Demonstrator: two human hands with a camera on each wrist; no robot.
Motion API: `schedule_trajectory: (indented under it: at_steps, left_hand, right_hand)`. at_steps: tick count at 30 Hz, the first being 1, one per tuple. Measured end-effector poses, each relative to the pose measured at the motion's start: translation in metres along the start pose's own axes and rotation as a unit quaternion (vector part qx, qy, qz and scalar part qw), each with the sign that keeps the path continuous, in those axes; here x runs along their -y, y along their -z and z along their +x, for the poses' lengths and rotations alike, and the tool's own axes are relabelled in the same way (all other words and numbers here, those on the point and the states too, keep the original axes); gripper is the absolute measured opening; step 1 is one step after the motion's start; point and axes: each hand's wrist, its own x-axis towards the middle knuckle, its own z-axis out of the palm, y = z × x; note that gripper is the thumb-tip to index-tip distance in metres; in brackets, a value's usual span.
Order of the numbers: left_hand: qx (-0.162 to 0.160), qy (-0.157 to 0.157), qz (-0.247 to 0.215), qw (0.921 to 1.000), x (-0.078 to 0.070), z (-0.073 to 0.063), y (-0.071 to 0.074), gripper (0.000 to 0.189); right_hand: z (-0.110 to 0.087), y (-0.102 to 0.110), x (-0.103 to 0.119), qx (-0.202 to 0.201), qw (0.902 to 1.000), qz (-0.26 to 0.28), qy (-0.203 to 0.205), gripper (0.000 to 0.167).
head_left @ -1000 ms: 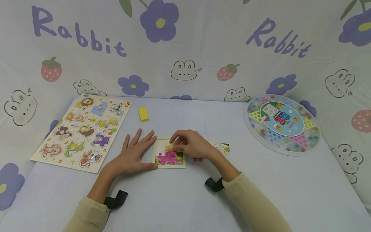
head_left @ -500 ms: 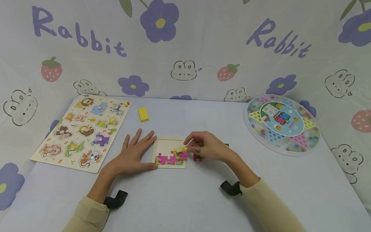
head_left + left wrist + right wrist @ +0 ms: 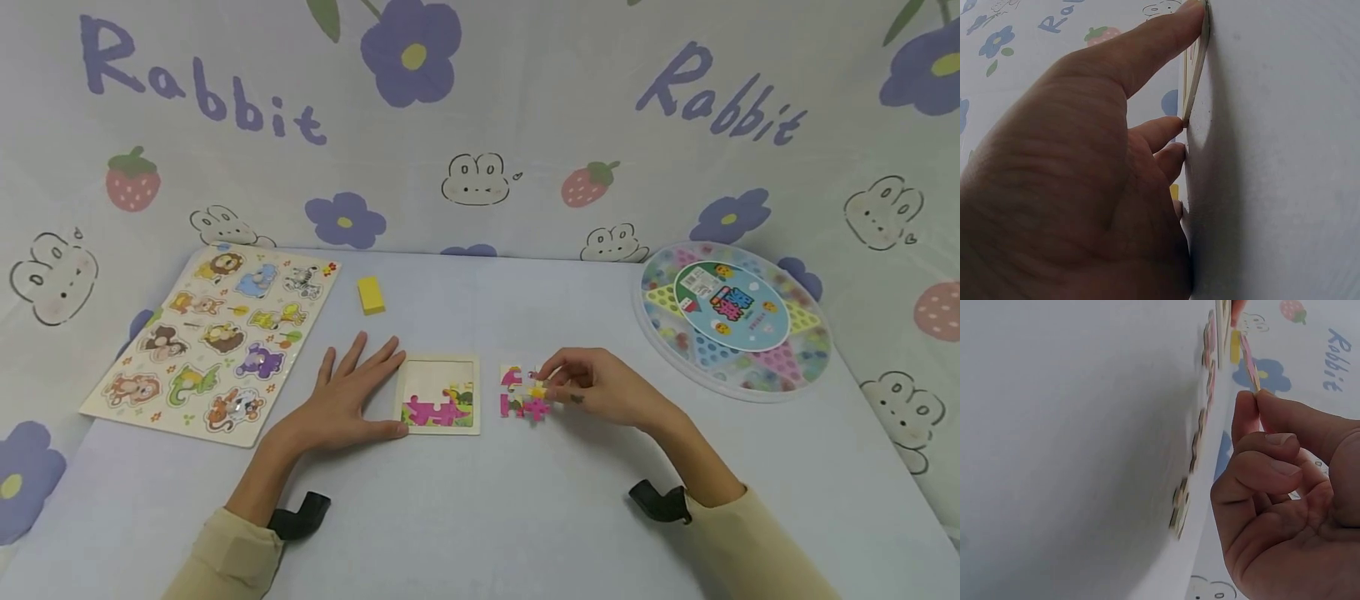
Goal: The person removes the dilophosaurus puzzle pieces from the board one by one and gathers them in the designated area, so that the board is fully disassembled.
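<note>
My left hand (image 3: 348,396) lies spread on the table, its thumb and index fingertip against the left edge of a small square jigsaw tray (image 3: 441,431). Pink and green jigsaw pieces (image 3: 437,412) fill the tray's lower part and right side, while its upper left shows bare wood. To the right of the tray, my right hand (image 3: 603,390) pinches a pink and yellow jigsaw piece (image 3: 536,408) between thumb and index finger. The right wrist view shows this piece (image 3: 1249,361) raised above the table. Loose pieces (image 3: 512,377) lie beneath and beside it, some hidden by the right hand.
A large animal puzzle board (image 3: 217,342) lies at the left, and a yellow block (image 3: 371,296) behind my left hand. At the back right rests a round, clear-covered game box (image 3: 735,321). A patterned cloth (image 3: 480,100) hangs behind the table.
My right hand has lifted the pink and yellow jigsaw piece out of the tray and carried it right, over the loose pieces. The left hand has stayed in place.
</note>
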Motion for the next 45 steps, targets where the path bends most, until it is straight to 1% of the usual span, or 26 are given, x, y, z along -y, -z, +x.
schedule_trajectory:
  at_steps: [8, 11, 18, 28, 37, 45]
  left_hand:
    - [0.001, 0.003, 0.0, 1.0, 0.001, 0.0, 0.0, 0.104]
    - [0.002, 0.003, -0.002, 1.0, 0.001, 0.0, -0.001, 0.104]
    - [0.003, 0.006, 0.0, 1.0, 0.0, 0.001, -0.001, 0.103]
    - [0.0, 0.003, -0.006, 1.0, -0.001, 0.0, 0.0, 0.104]
    - [-0.003, -0.001, -0.007, 1.0, -0.001, 0.0, 0.001, 0.103]
    - [-0.002, -0.001, -0.004, 1.0, -0.001, 0.0, 0.0, 0.103]
  right_hand:
    - [-0.01, 0.006, -0.008, 0.008, 0.9998, -0.005, -0.017, 0.019]
    - [-0.011, 0.006, -0.011, 0.009, 0.9998, -0.008, -0.017, 0.019]
    - [-0.008, 0.001, -0.015, -0.006, 0.9993, -0.035, -0.015, 0.017]
    - [-0.006, -0.002, -0.014, -0.016, 0.9965, -0.082, -0.006, 0.017]
    - [-0.007, -0.003, -0.013, -0.016, 0.9949, -0.1, -0.002, 0.018]
    - [-0.005, -0.005, -0.006, -0.028, 0.9919, -0.123, 0.017, 0.015]
